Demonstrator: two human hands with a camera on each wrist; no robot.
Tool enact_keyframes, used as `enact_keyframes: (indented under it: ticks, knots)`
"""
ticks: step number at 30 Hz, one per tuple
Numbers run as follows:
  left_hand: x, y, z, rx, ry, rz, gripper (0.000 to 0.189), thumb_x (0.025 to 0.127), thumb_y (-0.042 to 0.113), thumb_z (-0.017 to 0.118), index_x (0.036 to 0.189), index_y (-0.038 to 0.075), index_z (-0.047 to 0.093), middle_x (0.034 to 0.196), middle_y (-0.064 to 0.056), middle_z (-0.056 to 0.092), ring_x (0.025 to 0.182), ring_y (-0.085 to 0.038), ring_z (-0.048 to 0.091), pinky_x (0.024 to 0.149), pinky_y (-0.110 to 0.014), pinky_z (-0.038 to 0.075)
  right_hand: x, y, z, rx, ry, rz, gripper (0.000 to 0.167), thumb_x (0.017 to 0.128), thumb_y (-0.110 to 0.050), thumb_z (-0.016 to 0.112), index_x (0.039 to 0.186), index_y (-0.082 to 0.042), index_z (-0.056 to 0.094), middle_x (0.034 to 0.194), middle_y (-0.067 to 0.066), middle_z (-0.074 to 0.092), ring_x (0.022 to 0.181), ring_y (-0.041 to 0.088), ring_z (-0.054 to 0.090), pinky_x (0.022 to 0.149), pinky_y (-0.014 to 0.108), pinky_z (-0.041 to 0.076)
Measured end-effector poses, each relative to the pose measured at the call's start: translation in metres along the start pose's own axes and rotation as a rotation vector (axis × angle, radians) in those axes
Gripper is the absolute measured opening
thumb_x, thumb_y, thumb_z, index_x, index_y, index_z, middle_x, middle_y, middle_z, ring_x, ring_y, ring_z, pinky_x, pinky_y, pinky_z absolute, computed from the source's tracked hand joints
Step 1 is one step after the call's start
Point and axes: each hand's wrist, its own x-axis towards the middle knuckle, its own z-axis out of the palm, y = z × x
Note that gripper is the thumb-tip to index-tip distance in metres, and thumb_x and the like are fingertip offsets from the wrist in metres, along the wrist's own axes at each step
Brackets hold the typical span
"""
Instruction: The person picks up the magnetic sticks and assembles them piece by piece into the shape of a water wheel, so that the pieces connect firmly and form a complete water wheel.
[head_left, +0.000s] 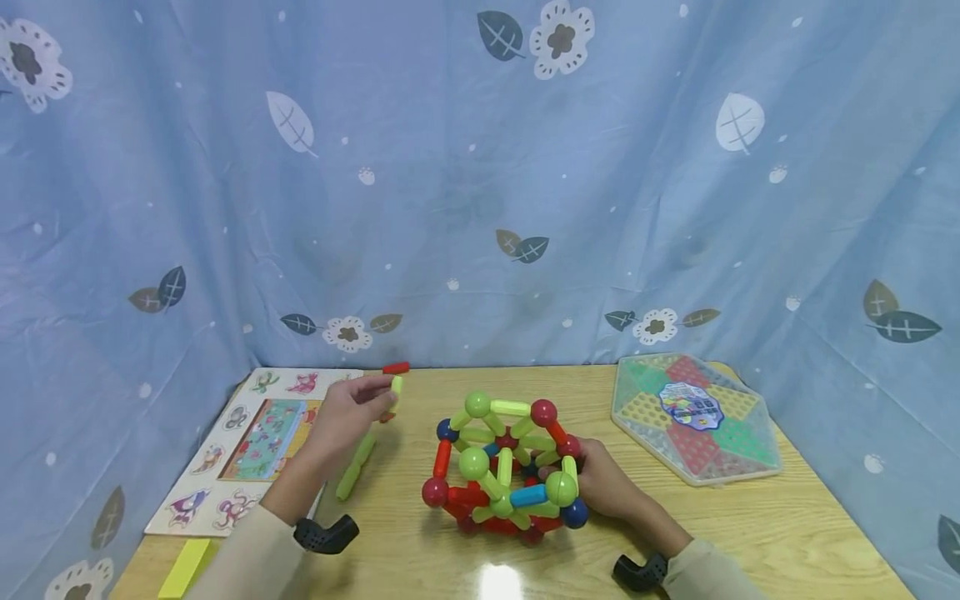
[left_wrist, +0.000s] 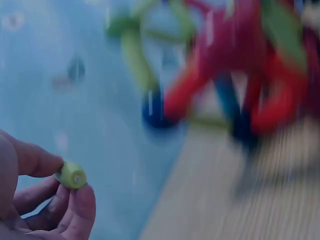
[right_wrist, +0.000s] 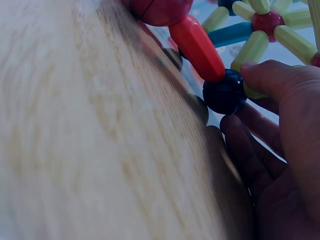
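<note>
My left hand (head_left: 341, 423) pinches a short yellow-green magnetic rod (head_left: 397, 390) between thumb and fingers, over the left part of the table. In the left wrist view the rod (left_wrist: 74, 176) shows its round end. A cage of magnetic rods and balls (head_left: 435, 492), in red, yellow-green and blue, stands mid-table, apart from that rod. At its right side my right hand (head_left: 606, 482) grips it. The right wrist view has the thumb on a yellow-green rod beside a dark blue ball (right_wrist: 223, 92), with fingers beneath. Part of this grip is hidden in the head view.
Yellow-green rods (head_left: 356, 468) lie left of the cage, and a red rod (head_left: 396, 367) lies near the back edge. A picture board (head_left: 180, 475) and a yellow block (head_left: 187, 567) are at left. A hexagonal game board (head_left: 697, 417) lies at right. Curtains (head_left: 450, 167) surround the table.
</note>
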Motion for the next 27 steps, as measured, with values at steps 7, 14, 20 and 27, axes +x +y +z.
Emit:
enact_keyframes:
  ticks: [7,14,20,27]
  knots:
    - [-0.033,0.038,0.037,-0.326,-0.214,-0.046,0.046,0.105,0.012,0.072,0.147,-0.002,0.059,0.131,-0.016,0.074,0.113,-0.023,0.076,0.103,-0.035,0.061,0.0,0.0,0.0,0.001,0.003,-0.001,0.024,0.099,-0.015,0.082,0.123,-0.013,0.08,0.114,0.001,0.083,0.104,0.012,0.076,0.094,0.027,0.061]
    - [-0.05,0.048,0.061,-0.378,-0.235,-0.065,0.048,0.103,0.013,0.076,0.144,-0.005,0.059,0.12,-0.014,0.079,0.101,-0.022,0.08,0.097,-0.036,0.064,0.001,-0.003,0.001,-0.019,0.01,0.0,0.025,0.099,-0.016,0.082,0.123,-0.013,0.08,0.113,0.0,0.083,0.103,0.011,0.076,0.094,0.027,0.06]
    - [-0.054,0.047,0.07,-0.352,-0.233,-0.108,0.048,0.101,0.017,0.078,0.14,-0.005,0.063,0.119,-0.012,0.079,0.1,-0.02,0.079,0.093,-0.034,0.065,0.0,-0.004,0.0,-0.028,0.014,-0.003,0.024,0.099,-0.017,0.083,0.122,-0.014,0.08,0.111,-0.001,0.083,0.101,0.011,0.076,0.092,0.027,0.061]
    - [-0.053,0.048,0.071,-0.424,-0.298,-0.182,0.048,0.102,0.019,0.076,0.139,-0.008,0.062,0.116,-0.009,0.08,0.098,-0.016,0.077,0.089,-0.029,0.064,-0.001,-0.005,-0.001,-0.016,0.01,-0.009,0.024,0.098,-0.016,0.083,0.122,-0.014,0.08,0.112,0.0,0.083,0.101,0.011,0.076,0.092,0.027,0.061]
